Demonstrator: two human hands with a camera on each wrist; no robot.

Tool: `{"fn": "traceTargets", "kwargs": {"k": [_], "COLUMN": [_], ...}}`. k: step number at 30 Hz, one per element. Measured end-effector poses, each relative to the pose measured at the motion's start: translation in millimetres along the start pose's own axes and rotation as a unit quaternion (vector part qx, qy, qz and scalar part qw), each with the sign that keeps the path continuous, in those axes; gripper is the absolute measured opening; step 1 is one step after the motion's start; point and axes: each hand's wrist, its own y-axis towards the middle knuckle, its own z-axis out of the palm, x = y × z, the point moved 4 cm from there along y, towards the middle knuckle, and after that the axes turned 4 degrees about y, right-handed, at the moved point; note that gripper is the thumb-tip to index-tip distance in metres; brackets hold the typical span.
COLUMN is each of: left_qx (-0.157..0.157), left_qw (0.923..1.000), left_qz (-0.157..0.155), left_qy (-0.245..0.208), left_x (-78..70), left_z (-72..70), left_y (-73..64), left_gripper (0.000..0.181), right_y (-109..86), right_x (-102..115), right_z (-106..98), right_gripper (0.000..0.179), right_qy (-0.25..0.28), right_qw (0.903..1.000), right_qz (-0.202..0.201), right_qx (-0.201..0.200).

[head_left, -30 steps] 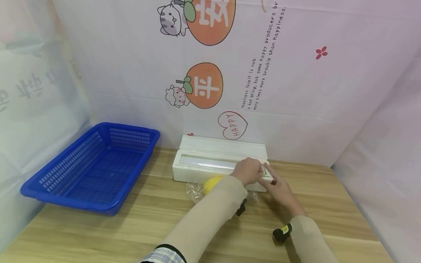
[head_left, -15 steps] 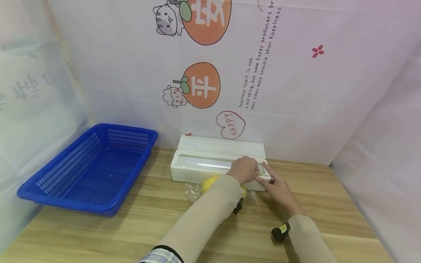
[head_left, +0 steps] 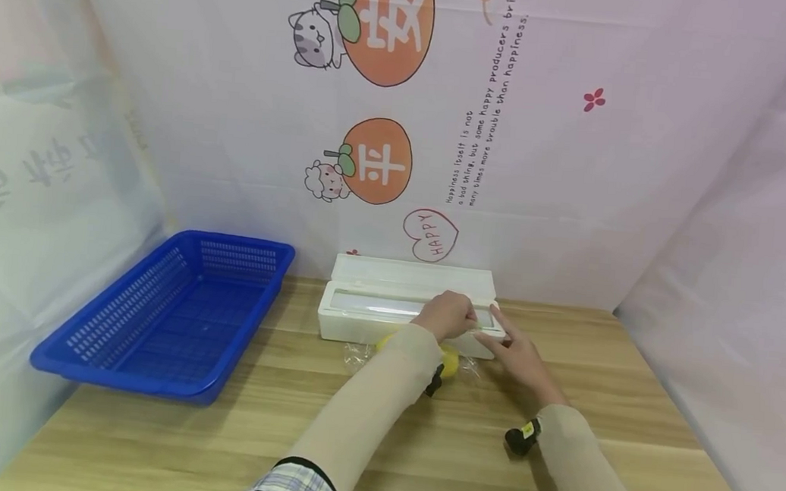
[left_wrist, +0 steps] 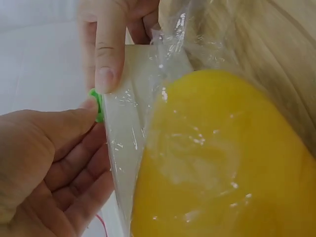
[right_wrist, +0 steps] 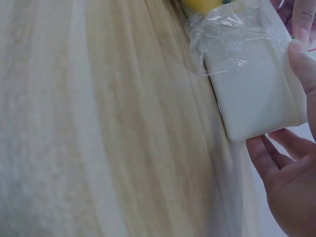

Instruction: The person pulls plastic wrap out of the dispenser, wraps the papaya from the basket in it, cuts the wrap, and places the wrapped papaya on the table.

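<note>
A long white cling film dispenser (head_left: 353, 328) stands against the back wall with its lid raised. My left hand (head_left: 448, 315) is over its front edge, and in the left wrist view its thumb and finger pinch a small green slide cutter (left_wrist: 99, 107) there. My right hand (head_left: 523, 363) holds the dispenser's right end, fingers at the end wall and thumb near the top edge. Clear cling film (right_wrist: 222, 37) hangs over the front. A smooth yellow rounded thing (left_wrist: 217, 158) lies under the film before the dispenser, partly hidden by my left sleeve in the head view.
A blue plastic basket (head_left: 242, 341) with slotted sides sits at the left of the wooden table (head_left: 166, 450). Printed cloth walls (head_left: 539, 210) enclose the table at the back and both sides.
My left hand has slid a little to the left along the dispenser's front edge. The right hand keeps its hold on the right end.
</note>
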Motion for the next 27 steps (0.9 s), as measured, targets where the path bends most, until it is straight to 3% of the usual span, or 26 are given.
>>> {"fn": "traceTargets", "kwargs": {"k": [5, 10, 16, 21, 27], "left_qx": [-0.008, -0.008, -0.014, -0.014, -0.011], "left_qw": [0.9994, 0.9999, 0.9995, 0.9983, 0.9989], "left_qz": [-0.007, 0.009, 0.024, 0.015, 0.026], "left_qy": [0.032, 0.012, 0.013, 0.054, 0.038], "left_x": [4.3, 8.6, 9.5, 11.0, 16.5], "left_z": [-1.1, -8.1, -13.0, -12.9, -11.2], "left_y": [-3.0, -10.0, -17.2, -18.4, -16.2], "left_gripper": [0.042, 0.044, 0.014, 0.016, 0.02], "right_y": [0.0, 1.0, 1.1, 0.4, 0.3], "right_x": [1, 1, -3, -5, -5], "right_z": [3, 3, 1, 0, 0], "right_gripper": [0.079, 0.08, 0.08, 0.079, 0.079], "right_qy": [0.004, 0.0, -0.006, -0.006, -0.006], "right_qw": [1.0, 0.9999, 0.9998, 0.9998, 0.9998], "right_qz": [0.002, 0.013, 0.017, 0.018, 0.02], "right_qx": [0.001, -0.005, -0.004, -0.002, -0.003]}}
